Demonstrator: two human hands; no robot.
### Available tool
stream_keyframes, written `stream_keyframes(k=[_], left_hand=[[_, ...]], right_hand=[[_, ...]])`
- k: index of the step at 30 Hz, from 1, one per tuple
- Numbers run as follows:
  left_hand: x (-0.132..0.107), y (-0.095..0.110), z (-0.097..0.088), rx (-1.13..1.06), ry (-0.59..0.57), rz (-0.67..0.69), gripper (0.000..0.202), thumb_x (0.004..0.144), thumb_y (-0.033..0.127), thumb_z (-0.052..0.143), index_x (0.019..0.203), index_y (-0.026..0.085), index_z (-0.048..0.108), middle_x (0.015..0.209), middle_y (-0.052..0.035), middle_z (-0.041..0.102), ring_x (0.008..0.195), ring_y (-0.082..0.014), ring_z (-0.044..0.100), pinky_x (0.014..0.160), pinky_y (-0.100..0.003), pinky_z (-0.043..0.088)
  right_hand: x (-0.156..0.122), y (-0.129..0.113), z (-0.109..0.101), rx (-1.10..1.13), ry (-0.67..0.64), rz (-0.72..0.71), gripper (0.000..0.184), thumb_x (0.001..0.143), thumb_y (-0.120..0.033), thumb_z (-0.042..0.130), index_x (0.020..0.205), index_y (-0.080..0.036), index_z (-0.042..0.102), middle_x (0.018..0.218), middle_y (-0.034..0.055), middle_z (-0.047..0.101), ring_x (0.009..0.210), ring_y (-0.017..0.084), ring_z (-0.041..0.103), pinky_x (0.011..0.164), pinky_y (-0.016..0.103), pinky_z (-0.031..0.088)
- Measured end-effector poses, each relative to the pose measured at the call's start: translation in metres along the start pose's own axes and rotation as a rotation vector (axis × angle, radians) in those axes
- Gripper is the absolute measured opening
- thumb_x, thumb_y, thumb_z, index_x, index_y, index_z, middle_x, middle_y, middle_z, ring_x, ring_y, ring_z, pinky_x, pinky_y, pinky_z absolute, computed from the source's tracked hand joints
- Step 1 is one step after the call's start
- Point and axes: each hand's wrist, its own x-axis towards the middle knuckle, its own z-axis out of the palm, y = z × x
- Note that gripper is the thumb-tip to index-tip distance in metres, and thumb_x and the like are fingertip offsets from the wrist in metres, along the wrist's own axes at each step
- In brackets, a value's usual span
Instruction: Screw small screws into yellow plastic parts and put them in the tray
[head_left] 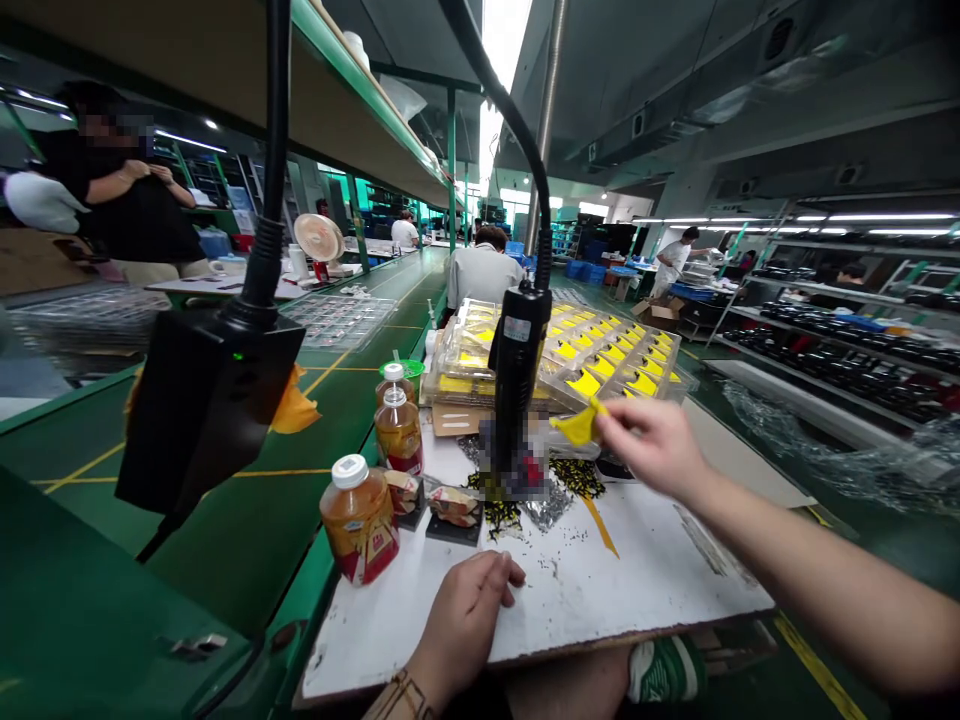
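My right hand [652, 440] pinches a thin yellow piece [576, 428] between thumb and fingertips. It hangs in the air in front of a clear plastic tray [559, 380] whose compartments hold similar yellow pieces. Near the front of the white tabletop [637, 560] rests my left hand [471, 610], its fingers curled in; whatever they may hold is hidden. Beyond it lie a pile of small black-and-yellow parts [577, 477], a heap of small silvery parts [549, 510] and scattered tiny dark bits. An orange strip [602, 530] lies to their right. An upright black electric screwdriver [520, 370] hangs over the piles.
Drink bottles [360, 530] and two taped blocks on dark bases [454, 507] stand at the left. A black box [210, 410] hangs in front of the green conveyor [360, 390]. A co-worker [487, 268] sits ahead; another person [124, 190] stands at far left.
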Motion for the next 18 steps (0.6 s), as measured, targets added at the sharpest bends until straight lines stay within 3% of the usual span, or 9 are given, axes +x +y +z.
stream_keyframes(k=[1,2,4,7,10,12,14,16,18], left_hand=[[-0.001,-0.003,0.0,-0.037,-0.002,-0.001,0.061,0.102,0.057,0.031,0.088,0.017,0.075,0.073,-0.0073,0.069,0.077,-0.0219,0.066,0.078,-0.032,0.047],[-0.001,-0.005,0.001,-0.083,-0.004,-0.003,0.066,0.102,0.059,0.027,0.09,0.016,0.076,0.075,-0.0083,0.071,0.076,-0.0219,0.066,0.078,-0.032,0.048],[-0.001,-0.009,0.002,-0.171,0.002,-0.018,0.072,0.101,0.063,0.023,0.096,0.015,0.076,0.08,-0.0099,0.074,0.076,-0.0218,0.066,0.076,-0.033,0.049],[0.001,-0.011,0.002,-0.213,0.029,-0.053,0.071,0.098,0.067,0.031,0.083,0.013,0.074,0.073,-0.0081,0.071,0.071,-0.0206,0.063,0.072,-0.031,0.049],[0.005,-0.009,0.0,-0.196,0.061,-0.075,0.058,0.093,0.064,0.052,0.069,0.014,0.069,0.067,-0.0044,0.066,0.068,-0.0184,0.057,0.067,-0.028,0.045],[0.008,-0.007,-0.001,-0.204,0.096,-0.087,0.052,0.09,0.062,0.058,0.072,0.013,0.069,0.071,-0.0039,0.066,0.07,-0.0181,0.056,0.066,-0.027,0.044],[0.01,-0.006,-0.001,-0.221,0.138,-0.104,0.051,0.089,0.062,0.059,0.075,0.013,0.069,0.074,-0.004,0.067,0.071,-0.0183,0.057,0.066,-0.026,0.045],[0.01,-0.006,0.0,-0.24,0.167,-0.122,0.05,0.088,0.062,0.06,0.077,0.013,0.069,0.075,-0.004,0.068,0.071,-0.0184,0.059,0.065,-0.026,0.046],[0.01,-0.006,0.002,-0.256,0.173,-0.133,0.048,0.086,0.06,0.062,0.078,0.013,0.068,0.075,-0.0038,0.068,0.071,-0.0186,0.06,0.065,-0.026,0.047]], right_hand=[[-0.019,-0.005,0.01,0.034,-0.03,-0.099,0.03,0.098,-0.037,0.047,0.093,-0.02,0.072,0.091,0.004,0.073,0.08,0.013,0.067,0.077,0.025,0.053],[-0.037,-0.009,0.023,0.047,-0.07,-0.296,0.025,0.098,-0.031,0.049,0.104,-0.023,0.072,0.1,0.0038,0.074,0.087,0.014,0.069,0.08,0.026,0.054],[-0.066,-0.016,0.052,-0.024,-0.099,-0.524,0.026,0.096,-0.025,0.052,0.118,-0.026,0.068,0.106,0.004,0.073,0.089,0.015,0.069,0.076,0.03,0.054],[-0.093,-0.023,0.091,-0.132,-0.053,-0.669,0.029,0.095,-0.022,0.053,0.12,-0.028,0.067,0.102,0.0052,0.074,0.078,0.016,0.067,0.065,0.032,0.051],[-0.101,-0.025,0.109,-0.116,-0.082,-0.729,0.029,0.095,-0.03,0.058,0.123,-0.028,0.067,0.103,0.0052,0.074,0.077,0.016,0.066,0.065,0.033,0.051],[-0.094,-0.022,0.112,-0.015,-0.203,-0.593,0.032,0.091,-0.045,0.063,0.118,-0.029,0.07,0.106,0.0031,0.074,0.084,0.017,0.068,0.073,0.033,0.053],[-0.077,-0.015,0.112,0.055,-0.285,-0.263,0.038,0.09,-0.057,0.059,0.111,-0.027,0.072,0.108,0.0029,0.073,0.096,0.017,0.068,0.088,0.031,0.054],[-0.052,-0.007,0.116,0.003,-0.223,0.028,0.047,0.098,-0.054,0.043,0.118,-0.02,0.069,0.116,0.0098,0.07,0.11,0.02,0.065,0.1,0.035,0.05],[-0.026,-0.001,0.126,-0.061,-0.196,0.201,0.059,0.095,-0.061,0.046,0.128,-0.015,0.063,0.123,0.0156,0.065,0.116,0.027,0.061,0.103,0.041,0.048]])
